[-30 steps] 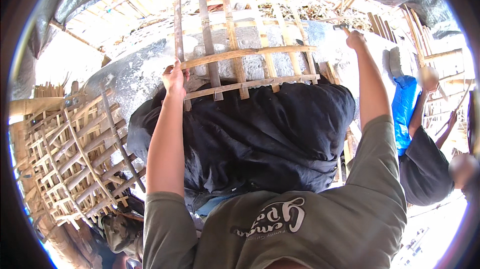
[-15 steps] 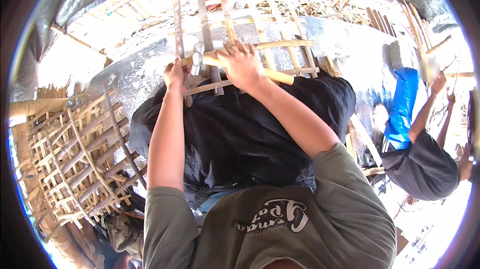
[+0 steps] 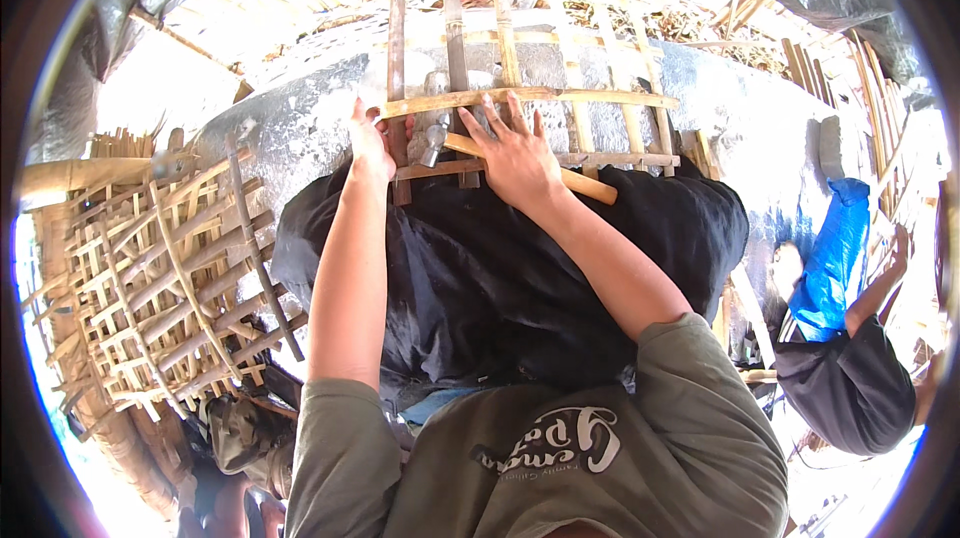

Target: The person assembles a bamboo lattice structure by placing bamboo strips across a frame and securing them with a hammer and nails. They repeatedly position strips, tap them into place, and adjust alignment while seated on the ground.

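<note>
A lattice of bamboo slats (image 3: pixel 509 58) rests against my black-clothed lap, reaching away from me. My left hand (image 3: pixel 372 150) is closed at the left end of a pale crosswise bamboo slat (image 3: pixel 450 99), thumb up beside it. My right hand (image 3: pixel 522 166) lies over the lattice with fingers spread, their tips on that same slat. Beneath its palm runs a hammer (image 3: pixel 600 188) with a wooden handle, its metal head showing between my hands. The palm and thumb hide part of the handle, so whether the thumb presses on it is unclear. A darker cross slat (image 3: pixel 646 160) runs nearer my lap.
More bamboo lattice panels (image 3: pixel 170 288) stand at the left. A grey, pale-flecked surface (image 3: pixel 290 123) lies beyond my lap. At the right are a blue plastic sheet (image 3: pixel 832 258), a grey block (image 3: pixel 830 148) and a co-worker in a dark shirt (image 3: pixel 845 388), one arm raised.
My right fingers have uncurled and spread over the slat. The hammer head has come from above the slat to below it. In view, the lattice and both hands sit farther right.
</note>
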A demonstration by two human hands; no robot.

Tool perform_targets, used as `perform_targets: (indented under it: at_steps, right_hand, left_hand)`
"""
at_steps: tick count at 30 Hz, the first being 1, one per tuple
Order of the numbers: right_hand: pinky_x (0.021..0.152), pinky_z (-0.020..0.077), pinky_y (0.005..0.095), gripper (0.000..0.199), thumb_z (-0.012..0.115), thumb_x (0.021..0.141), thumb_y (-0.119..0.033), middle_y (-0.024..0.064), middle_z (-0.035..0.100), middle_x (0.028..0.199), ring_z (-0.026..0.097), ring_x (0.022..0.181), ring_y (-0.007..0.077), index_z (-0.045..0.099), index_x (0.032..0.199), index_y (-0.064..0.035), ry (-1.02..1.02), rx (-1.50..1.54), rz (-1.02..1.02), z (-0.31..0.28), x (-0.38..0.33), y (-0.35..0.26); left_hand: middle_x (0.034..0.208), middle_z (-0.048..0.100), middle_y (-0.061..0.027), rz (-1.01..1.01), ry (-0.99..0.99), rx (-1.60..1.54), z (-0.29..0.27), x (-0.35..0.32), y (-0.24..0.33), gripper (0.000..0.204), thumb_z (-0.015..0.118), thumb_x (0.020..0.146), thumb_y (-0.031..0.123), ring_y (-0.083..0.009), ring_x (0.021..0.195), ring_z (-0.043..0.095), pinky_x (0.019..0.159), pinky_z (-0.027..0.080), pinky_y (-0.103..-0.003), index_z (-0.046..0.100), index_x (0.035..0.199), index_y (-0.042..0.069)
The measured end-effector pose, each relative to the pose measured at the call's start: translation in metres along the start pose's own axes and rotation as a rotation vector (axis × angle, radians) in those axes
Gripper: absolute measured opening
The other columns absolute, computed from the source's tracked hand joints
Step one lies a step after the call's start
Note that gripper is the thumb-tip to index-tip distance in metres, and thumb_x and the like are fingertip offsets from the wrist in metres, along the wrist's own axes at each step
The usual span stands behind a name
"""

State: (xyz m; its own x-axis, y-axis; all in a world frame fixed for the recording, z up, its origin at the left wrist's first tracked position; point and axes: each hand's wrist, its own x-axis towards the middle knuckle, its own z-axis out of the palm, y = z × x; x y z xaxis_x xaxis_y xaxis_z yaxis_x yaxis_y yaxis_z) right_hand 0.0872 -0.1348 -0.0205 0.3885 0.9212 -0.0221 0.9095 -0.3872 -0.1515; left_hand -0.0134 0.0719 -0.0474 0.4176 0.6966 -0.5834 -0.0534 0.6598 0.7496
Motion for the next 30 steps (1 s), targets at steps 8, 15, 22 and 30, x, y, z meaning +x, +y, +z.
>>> perform_targets:
  at_steps: [8,15,22,30]
  right_hand:
    - [0.11,0.0268,0.0656,0.072,0.05,0.083,-0.009,0.0156,0.034,0.153,0.026,0.142,0.0453,0.031,0.152,-0.0215,0.129,0.056,-0.03,0.011,0.002,0.003]
    - [0.109,0.0268,0.0668,0.069,0.05,0.083,-0.009,0.0156,0.034,0.153,0.027,0.141,0.0462,0.035,0.15,-0.0214,0.132,0.072,-0.028,0.011,0.002,0.004]
    - [0.11,0.026,0.0669,0.068,0.05,0.084,-0.01,0.0159,0.035,0.153,0.026,0.142,0.0458,0.036,0.149,-0.0232,0.148,0.06,-0.025,0.016,0.002,0.005]
    - [0.11,0.0249,0.0672,0.066,0.049,0.086,-0.012,0.0152,0.034,0.154,0.025,0.142,0.0455,0.036,0.15,-0.0224,0.114,0.01,-0.025,0.014,0.002,0.003]
  left_hand:
    - [0.076,0.066,-0.0108,0.124,-0.019,0.176,-0.006,0.006,-0.009,0.024,0.057,0.099,0.024,-0.018,0.063,0.063,0.057,0.052,-0.03,0.06,0.1,0.0]
    - [0.077,0.067,-0.011,0.165,-0.026,0.163,-0.009,0.009,-0.014,0.024,0.057,0.1,0.023,-0.0178,0.064,0.065,0.056,0.053,-0.029,0.062,0.097,-0.001]
    - [0.078,0.068,-0.0104,0.222,0.039,0.271,-0.008,0.015,-0.019,0.025,0.056,0.1,0.024,-0.0164,0.063,0.066,0.056,0.053,-0.029,0.062,0.097,0.0]
    - [0.079,0.069,-0.0104,0.204,0.073,0.352,-0.008,0.016,-0.019,0.029,0.054,0.101,0.028,-0.0154,0.063,0.064,0.057,0.052,-0.029,0.062,0.101,0.0]
